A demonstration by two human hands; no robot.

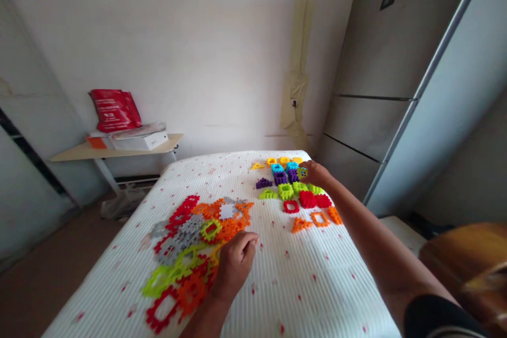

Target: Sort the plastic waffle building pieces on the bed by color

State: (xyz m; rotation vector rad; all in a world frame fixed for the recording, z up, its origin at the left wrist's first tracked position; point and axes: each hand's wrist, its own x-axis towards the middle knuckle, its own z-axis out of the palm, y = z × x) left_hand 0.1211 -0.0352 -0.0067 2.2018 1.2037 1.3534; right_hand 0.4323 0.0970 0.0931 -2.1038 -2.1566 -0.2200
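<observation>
My right hand [318,174] reaches over the far right of the table and pinches a yellow-green plastic building piece [302,172] with a window-like pattern. Just beside it are stacks of purple pieces [280,178], light blue pieces [277,168] and lime green pieces [285,191]. Nearer to me, my left hand [237,256] is closed above the table, at the right edge of a mixed pile. A bit of orange shows at its fingertips, too small to name. That pile has grey pieces [190,232], orange pieces [232,229], red pieces [162,309] and lime green pieces [158,280].
Red pieces [308,199], orange pieces [320,218] and yellow pieces [271,161] lie in rows at the right. A white ribbed cloth [277,285] covers the table. A fridge [368,74] stands right; a side table [79,153] with boxes and a red bag [114,110] stands left.
</observation>
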